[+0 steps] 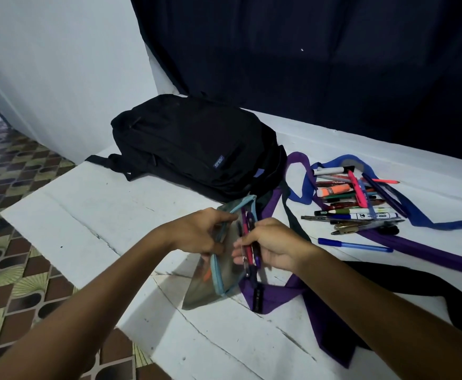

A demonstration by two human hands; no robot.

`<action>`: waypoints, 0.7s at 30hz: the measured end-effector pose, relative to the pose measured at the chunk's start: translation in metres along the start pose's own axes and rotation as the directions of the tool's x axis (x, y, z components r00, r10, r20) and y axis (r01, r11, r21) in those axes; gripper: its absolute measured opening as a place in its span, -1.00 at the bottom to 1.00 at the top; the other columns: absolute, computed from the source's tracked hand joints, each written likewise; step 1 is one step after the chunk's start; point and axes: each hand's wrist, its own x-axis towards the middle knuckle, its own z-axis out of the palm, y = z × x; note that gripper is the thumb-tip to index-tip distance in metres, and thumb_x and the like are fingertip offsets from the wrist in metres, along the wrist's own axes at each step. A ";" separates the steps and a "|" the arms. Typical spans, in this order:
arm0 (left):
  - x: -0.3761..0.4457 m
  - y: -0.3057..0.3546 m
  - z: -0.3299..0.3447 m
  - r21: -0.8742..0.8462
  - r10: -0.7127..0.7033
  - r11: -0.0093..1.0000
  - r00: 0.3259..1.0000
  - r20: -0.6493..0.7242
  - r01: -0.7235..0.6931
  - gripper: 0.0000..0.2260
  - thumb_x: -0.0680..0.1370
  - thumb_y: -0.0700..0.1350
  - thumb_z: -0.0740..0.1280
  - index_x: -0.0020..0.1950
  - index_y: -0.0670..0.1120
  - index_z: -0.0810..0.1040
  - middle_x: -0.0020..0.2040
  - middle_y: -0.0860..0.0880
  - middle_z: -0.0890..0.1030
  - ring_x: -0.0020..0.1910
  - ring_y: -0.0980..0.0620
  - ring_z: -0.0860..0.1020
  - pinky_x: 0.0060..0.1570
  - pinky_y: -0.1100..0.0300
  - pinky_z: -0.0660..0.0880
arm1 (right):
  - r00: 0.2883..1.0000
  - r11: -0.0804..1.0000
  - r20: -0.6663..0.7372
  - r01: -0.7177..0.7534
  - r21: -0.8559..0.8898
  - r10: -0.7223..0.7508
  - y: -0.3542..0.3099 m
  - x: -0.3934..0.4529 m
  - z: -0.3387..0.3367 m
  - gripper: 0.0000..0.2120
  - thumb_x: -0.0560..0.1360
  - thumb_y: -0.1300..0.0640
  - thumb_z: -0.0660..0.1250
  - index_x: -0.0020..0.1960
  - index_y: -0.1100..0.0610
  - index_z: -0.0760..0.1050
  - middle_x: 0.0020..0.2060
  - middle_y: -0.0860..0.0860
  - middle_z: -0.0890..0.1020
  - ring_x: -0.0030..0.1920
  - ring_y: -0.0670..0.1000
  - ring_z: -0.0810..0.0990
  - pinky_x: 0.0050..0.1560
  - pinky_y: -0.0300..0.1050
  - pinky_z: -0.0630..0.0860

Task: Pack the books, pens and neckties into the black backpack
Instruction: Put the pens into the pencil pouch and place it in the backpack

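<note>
Clear plastic pouch (225, 272) with blue trim sits nearest me; my left hand (199, 233) pinches its mouth open while my right hand (272, 244) is closed around a bundle of pens (249, 250) beside that mouth. If the mouth sags, I judge they could snag and spill. Right of the pouch lie loose pens (358, 200) on tangled neckties (422, 249); beyond it, the black backpack (196, 149) looks closed.

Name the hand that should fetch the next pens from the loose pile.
Right. The right hand, gripping a few pens, is on the side of the loose pile of pens and markers; the left hand is holding open the clear blue-trimmed pouch.
</note>
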 end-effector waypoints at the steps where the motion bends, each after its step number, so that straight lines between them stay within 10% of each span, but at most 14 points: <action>1: 0.001 -0.002 0.000 -0.009 -0.002 1.000 1.000 0.007 0.002 -0.34 0.42 -0.32 0.39 0.49 -0.04 0.32 0.27 -0.14 0.54 0.18 -0.24 0.58 -0.17 -0.13 0.64 | 1.000 0.998 -0.009 0.000 0.057 0.000 -0.001 0.003 0.000 -0.89 0.53 0.49 0.15 -0.06 0.34 0.40 -0.13 0.30 0.52 -0.22 0.16 0.63 -0.08 0.19 0.61; 8: 0.002 -0.002 -0.003 -0.099 0.035 0.995 0.998 0.060 -0.028 -0.38 0.44 -0.37 0.37 0.38 0.12 0.38 0.27 -0.10 0.55 0.18 -0.17 0.59 -0.09 -0.02 0.65 | 0.995 0.925 -0.092 -0.002 0.381 0.040 -0.002 0.015 0.008 -0.86 0.56 0.29 0.12 -0.03 0.27 0.45 -0.24 0.18 0.54 -0.24 0.16 0.54 -0.23 0.03 0.49; 13: -0.002 0.000 -0.010 -0.082 0.033 0.996 0.998 0.051 -0.029 -0.27 0.42 -0.37 0.40 0.53 0.00 0.27 0.34 -0.02 0.50 0.23 -0.06 0.56 -0.03 -0.07 0.63 | 0.999 0.879 -0.031 -0.009 0.477 0.026 -0.007 0.022 0.017 -0.67 0.58 0.11 0.13 0.25 0.27 0.42 0.18 0.24 0.51 0.25 0.23 0.48 0.31 0.15 0.35; 21: -0.007 0.002 -0.023 -0.071 0.039 0.997 0.996 0.080 -0.034 -0.29 0.43 -0.43 0.40 0.51 -0.01 0.30 0.33 0.05 0.50 0.23 0.00 0.56 -0.14 0.08 0.60 | 0.981 0.911 0.169 -0.153 0.384 0.094 -0.006 0.023 0.027 -0.34 0.57 -0.15 0.10 0.49 0.28 0.20 0.40 0.30 0.35 0.41 0.27 0.32 0.46 0.21 0.12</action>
